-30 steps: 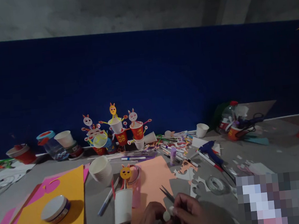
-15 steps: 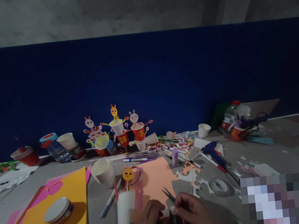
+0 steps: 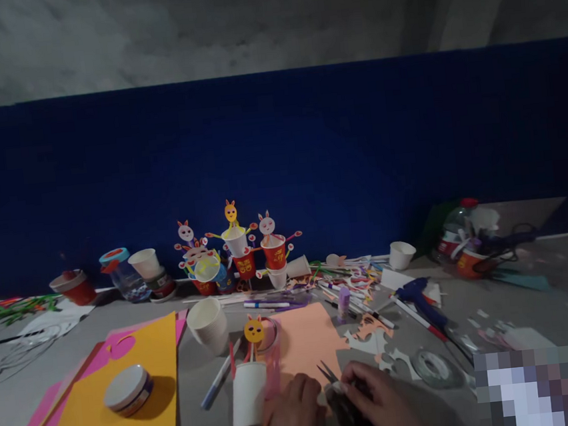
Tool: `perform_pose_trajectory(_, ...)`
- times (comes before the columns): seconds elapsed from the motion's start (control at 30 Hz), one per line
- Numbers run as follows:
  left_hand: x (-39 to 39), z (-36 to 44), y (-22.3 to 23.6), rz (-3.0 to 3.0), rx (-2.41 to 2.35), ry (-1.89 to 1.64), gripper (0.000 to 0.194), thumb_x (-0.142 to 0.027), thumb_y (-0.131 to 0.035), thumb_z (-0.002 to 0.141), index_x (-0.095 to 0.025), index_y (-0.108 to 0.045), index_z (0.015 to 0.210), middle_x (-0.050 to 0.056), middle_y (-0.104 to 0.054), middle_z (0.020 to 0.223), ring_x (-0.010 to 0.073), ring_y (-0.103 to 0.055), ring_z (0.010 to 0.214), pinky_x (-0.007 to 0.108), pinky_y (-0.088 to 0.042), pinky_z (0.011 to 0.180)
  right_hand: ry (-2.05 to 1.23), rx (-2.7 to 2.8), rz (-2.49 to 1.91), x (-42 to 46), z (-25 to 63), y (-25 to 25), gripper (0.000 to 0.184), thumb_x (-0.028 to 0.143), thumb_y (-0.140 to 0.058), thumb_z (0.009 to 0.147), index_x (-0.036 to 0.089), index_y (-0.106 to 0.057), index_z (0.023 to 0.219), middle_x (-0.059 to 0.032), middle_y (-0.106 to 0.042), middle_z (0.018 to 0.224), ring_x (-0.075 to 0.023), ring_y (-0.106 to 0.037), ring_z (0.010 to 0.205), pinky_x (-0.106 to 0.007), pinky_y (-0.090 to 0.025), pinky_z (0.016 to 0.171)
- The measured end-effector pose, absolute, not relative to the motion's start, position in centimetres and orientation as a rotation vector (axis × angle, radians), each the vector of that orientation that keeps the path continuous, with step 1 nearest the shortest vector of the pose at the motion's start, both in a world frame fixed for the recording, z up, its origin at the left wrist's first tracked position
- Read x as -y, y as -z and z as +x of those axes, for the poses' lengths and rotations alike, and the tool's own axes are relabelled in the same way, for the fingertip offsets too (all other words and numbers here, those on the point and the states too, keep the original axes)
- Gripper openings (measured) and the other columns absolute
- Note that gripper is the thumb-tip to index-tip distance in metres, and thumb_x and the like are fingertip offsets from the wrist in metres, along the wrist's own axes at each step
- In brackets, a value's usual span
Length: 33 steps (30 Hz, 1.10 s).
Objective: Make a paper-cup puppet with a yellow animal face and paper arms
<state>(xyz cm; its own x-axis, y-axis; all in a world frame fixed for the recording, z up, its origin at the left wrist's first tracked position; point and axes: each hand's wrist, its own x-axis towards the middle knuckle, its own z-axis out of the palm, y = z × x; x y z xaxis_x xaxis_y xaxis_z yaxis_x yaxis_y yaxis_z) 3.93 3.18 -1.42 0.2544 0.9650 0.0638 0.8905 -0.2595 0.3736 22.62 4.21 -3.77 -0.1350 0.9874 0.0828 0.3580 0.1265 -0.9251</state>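
My right hand (image 3: 382, 401) is closed around dark-handled scissors (image 3: 328, 373), blades pointing up and left with the tips slightly apart. A small white piece (image 3: 340, 388) shows at its fingertips. Beside it, my left hand (image 3: 298, 416) is closed with fingers bent down at the lower edge of a peach paper sheet (image 3: 306, 335); what they hold is hidden. Just left of that hand, a white paper cup (image 3: 250, 394) lies on its side on a stick. At its top sits a round yellow animal face (image 3: 254, 331) with ears.
Several cup figures (image 3: 243, 264) stand by the blue partition (image 3: 277, 146). Left are orange paper (image 3: 146, 347), a lidded jar (image 3: 127, 389) and stacked white cups (image 3: 208, 324). Right are a glue stick (image 3: 343, 303), paper scraps (image 3: 371, 342), a blue glue gun (image 3: 420, 297) and clear tape (image 3: 432, 366).
The whole view has shifted, so the table's things appear farther right. My left hand has turned more back-up, its fingers more bunched. The scissors remain in my right hand.
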Motion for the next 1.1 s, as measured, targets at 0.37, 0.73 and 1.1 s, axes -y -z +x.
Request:
perform_pose_trajectory(0.37,-3.9,4.1,-0.2,2.270,-1.840,-0.287,0.038,0.003,-0.044,0.086,-0.019,-0.069,0.104,0.008,-0.070,0.110,0.0261,-0.065,0.103,0.036,-0.042,0.084,-0.931,1.707,-1.412,-4.5,23.1,3.4,0.018,0.036,-0.060,0.089,0.022,-0.062,0.077,-0.0004,-0.067,0.078,-0.0200,-0.062,0.076,-0.027,-0.043,0.069)
perform_pose_trajectory(0.73,-4.2,3.9,0.3,2.255,-1.815,-0.216,0.042,0.004,-0.042,0.084,-0.016,-0.069,0.110,0.011,-0.067,0.123,0.0276,-0.062,0.110,0.037,-0.042,0.092,-0.910,1.746,-1.451,-4.3,22.9,2.7,0.016,0.033,-0.059,0.087,0.023,-0.063,0.076,-0.0010,-0.068,0.076,-0.0207,-0.062,0.075,-0.027,-0.041,0.066)
perform_pose_trajectory(1.1,-4.1,3.9,-0.4,2.235,-1.811,-0.229,0.040,0.001,-0.046,0.082,-0.016,-0.068,0.111,0.011,-0.067,0.120,0.0270,-0.061,0.111,0.036,-0.041,0.093,-0.892,1.754,-1.474,-4.2,22.8,2.6,0.012,0.027,-0.058,0.086,0.022,-0.063,0.077,-0.0012,-0.068,0.077,-0.0210,-0.063,0.077,-0.027,-0.041,0.068)
